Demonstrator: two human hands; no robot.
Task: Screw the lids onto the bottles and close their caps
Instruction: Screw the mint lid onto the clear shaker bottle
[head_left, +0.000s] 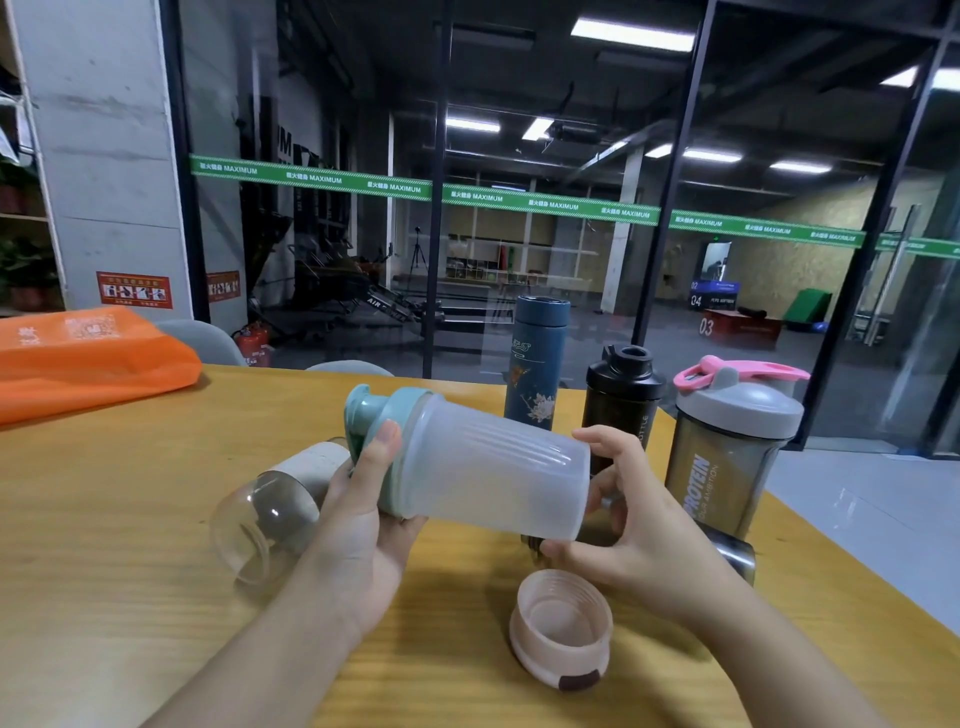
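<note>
Shot from a single head-worn wide-angle camera, looking forward and slightly down over the wooden table (130, 519), close above the left hand (358, 525) and right hand (639, 540), taking in the glass wall (545, 260) straight ahead.

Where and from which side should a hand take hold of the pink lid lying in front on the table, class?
Grip the pink lid around its outer side wall, coming down from above. It rests on its top with the threaded opening facing up, so the round wall is free all round, with bare table beside it. The right hand is nearest, though it now grips the frosted bottle.
</note>
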